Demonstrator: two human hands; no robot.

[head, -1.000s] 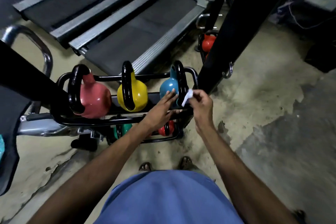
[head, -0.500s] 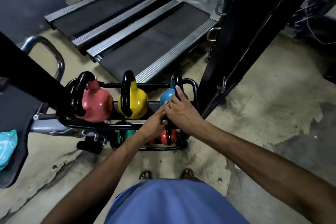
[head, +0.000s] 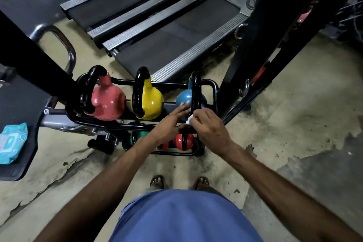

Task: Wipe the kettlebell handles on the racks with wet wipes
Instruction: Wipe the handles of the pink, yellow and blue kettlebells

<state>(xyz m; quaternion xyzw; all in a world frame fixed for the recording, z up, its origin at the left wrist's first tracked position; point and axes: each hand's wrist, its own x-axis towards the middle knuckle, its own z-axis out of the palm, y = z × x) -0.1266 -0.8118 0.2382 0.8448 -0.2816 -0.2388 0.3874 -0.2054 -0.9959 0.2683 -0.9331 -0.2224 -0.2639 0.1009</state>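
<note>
A black two-tier rack (head: 214,88) carries a pink kettlebell (head: 110,102), a yellow kettlebell (head: 152,102) and a blue kettlebell (head: 183,97) on its top tier, each with a black handle. My right hand (head: 211,126) pinches a small white wet wipe (head: 189,120) against the lower part of the blue kettlebell's handle (head: 196,88). My left hand (head: 172,122) lies with straight fingers on the blue kettlebell's body, its fingertips beside the handle. Small red kettlebells (head: 184,141) and a green one (head: 142,134) sit on the lower tier, partly hidden by my arms.
A light blue pack of wet wipes (head: 11,143) lies on a dark bench pad at the left. Two treadmills (head: 172,31) stand behind the rack. Black machine uprights (head: 253,45) rise at the right and a black bar crosses at the left. The concrete floor (head: 294,124) is cracked.
My right hand has slid from the top of the blue kettlebell's handle down to its lower part, with the wipe showing again. My left hand stayed on the blue kettlebell.
</note>
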